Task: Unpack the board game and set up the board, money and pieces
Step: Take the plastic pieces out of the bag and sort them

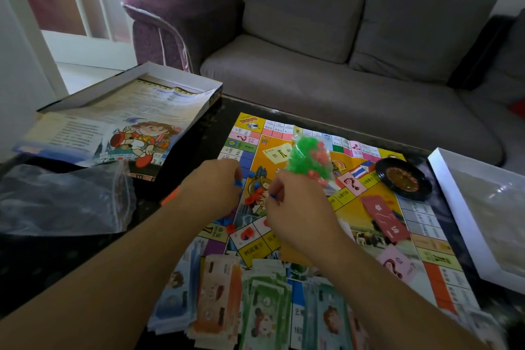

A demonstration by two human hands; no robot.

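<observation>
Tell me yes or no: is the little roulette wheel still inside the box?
No. The roulette wheel sits on the game board, apart from the open box at the right.

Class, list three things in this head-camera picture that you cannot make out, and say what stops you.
1. Head view: the small print on the board squares is too small and blurred.
2. What the left hand holds: its curled fingers hide it.
3. The paper money stacks run off the bottom edge, so they cannot be counted.

A large question mark stands on a pink square of the board (318, 207); smaller print is unreadable.
</observation>
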